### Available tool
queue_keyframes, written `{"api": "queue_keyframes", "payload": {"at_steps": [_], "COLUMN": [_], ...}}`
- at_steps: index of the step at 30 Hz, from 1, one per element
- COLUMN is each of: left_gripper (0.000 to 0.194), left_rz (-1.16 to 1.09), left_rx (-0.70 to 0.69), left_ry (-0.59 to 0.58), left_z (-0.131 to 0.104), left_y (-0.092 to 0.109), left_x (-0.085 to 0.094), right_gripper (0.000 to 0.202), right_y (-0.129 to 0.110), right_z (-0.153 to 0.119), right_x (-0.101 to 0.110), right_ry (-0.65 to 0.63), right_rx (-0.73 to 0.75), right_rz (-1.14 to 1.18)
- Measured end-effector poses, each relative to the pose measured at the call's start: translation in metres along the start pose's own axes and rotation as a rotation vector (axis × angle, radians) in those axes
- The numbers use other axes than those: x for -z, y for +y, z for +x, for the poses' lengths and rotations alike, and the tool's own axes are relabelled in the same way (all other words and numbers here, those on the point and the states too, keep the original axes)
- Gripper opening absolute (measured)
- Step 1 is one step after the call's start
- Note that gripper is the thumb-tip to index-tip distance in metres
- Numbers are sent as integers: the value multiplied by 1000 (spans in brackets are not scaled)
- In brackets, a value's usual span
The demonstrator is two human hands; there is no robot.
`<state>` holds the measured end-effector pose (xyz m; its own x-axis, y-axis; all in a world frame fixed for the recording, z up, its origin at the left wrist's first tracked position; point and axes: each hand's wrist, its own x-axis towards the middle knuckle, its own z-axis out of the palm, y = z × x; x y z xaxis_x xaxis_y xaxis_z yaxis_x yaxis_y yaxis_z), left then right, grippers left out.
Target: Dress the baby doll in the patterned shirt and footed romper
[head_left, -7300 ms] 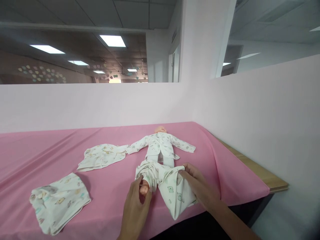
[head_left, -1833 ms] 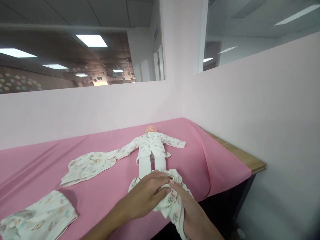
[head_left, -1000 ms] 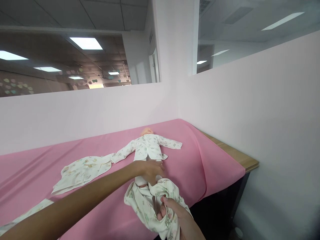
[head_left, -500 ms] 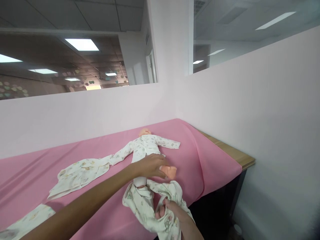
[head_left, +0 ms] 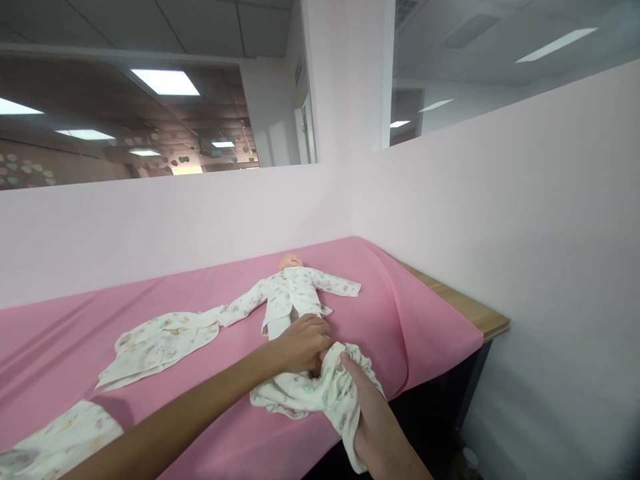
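A baby doll (head_left: pixel 291 262) lies on its back on the pink sheet, its head toward the wall. It wears a white printed top (head_left: pixel 295 288) with long sleeves. My left hand (head_left: pixel 303 343) is closed around one of the doll's lower legs, mostly hidden by the fingers. White printed baby pants (head_left: pixel 285 395) are bunched at the doll's feet. My right hand (head_left: pixel 369 408) grips a gathered leg of these pants, its opening right against the held foot. The doll's other foot is covered by the fabric.
The pink sheet (head_left: pixel 210 293) covers a wooden table, whose bare corner (head_left: pixel 483 319) shows at the right. Another printed garment (head_left: pixel 160 343) lies at the left by the doll's sleeve, and more printed cloth (head_left: pixel 65 440) lies nearer. White walls (head_left: pixel 475 220) close off the back and right.
My right hand has risen with the pants and brought their bunched leg onto the doll's foot, which was bare before. My left hand stays on the leg, slightly lower.
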<state>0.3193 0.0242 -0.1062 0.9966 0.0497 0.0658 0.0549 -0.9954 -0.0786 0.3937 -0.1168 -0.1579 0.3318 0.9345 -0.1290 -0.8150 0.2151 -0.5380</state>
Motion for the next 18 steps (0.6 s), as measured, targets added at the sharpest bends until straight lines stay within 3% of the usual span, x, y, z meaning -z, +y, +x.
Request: {"api": "queue_keyframes", "payload": {"at_steps": [3, 6, 10, 14, 18], "left_gripper": [22, 34, 37, 69, 66], "left_rz": [-141, -430, -730, -594, -329], "left_rx": [37, 90, 363, 394, 474], "left_ry": [-2, -46, 2, 64, 118], "left_z": [-1, -12, -36, -49, -46], "left_y": [-1, 6, 37, 83, 106], "left_x": [8, 28, 45, 28, 0], "right_gripper": [28, 36, 38, 36, 42], "right_y": [1, -4, -7, -8, -9], "right_z": [5, 8, 11, 8, 6], "right_x": [-4, -11, -16, -14, -8], "right_ry": [125, 168, 143, 70, 33], "right_rx": [-75, -97, -89, -202, -272], "right_rz": [78, 83, 42, -32, -65]}}
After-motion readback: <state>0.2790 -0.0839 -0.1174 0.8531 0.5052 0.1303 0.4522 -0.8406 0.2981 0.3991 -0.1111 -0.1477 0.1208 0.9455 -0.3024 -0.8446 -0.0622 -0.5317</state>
